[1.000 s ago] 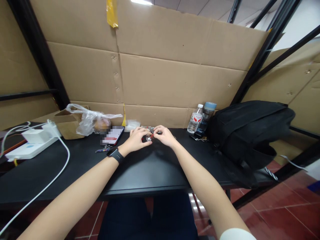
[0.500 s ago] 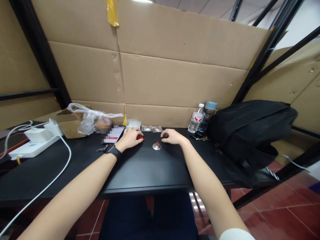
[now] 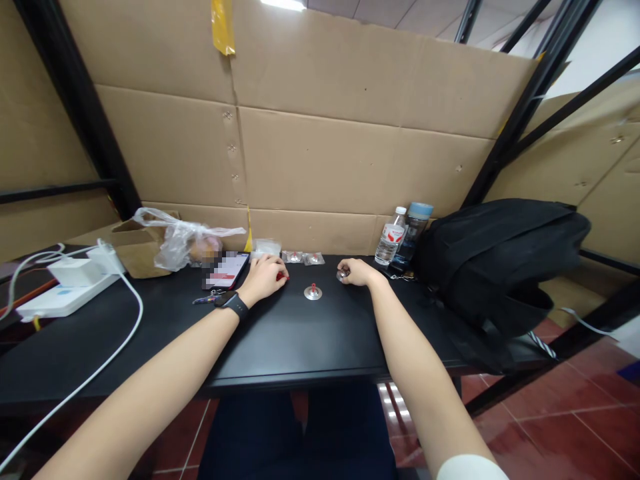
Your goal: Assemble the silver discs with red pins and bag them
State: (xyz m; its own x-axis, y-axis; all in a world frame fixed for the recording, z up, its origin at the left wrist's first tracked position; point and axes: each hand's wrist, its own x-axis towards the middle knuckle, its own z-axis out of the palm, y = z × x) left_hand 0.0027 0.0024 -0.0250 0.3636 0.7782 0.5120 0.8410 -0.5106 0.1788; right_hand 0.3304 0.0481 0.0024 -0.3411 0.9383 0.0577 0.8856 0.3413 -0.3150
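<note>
On the black table, a shiny silver disc with an upright red stem (image 3: 313, 292) sits between my two hands. To its left, my left hand (image 3: 264, 275) rests on the table with fingers curled over a small red object (image 3: 281, 276), mostly hidden. Off to the right, my right hand (image 3: 356, 273) pinches a small shiny round metal piece (image 3: 343, 274) between thumb and fingers, close above or on the tabletop; which of the two I cannot tell. Behind the disc lie two clear packets (image 3: 314, 258) with silver and red pieces inside.
At the back left are a phone (image 3: 227, 270), a knotted plastic bag (image 3: 180, 245) and a white power strip (image 3: 70, 293) with cables. Right of my right hand stand a water bottle (image 3: 391, 239), a blue-capped bottle (image 3: 416, 230) and a black backpack (image 3: 500, 267). Cardboard (image 3: 320, 153) walls the back.
My right hand has shifted right, away from the disc, and the shiny metal piece now shows in its fingers. My left hand has curled further over the red object. The disc stays put.
</note>
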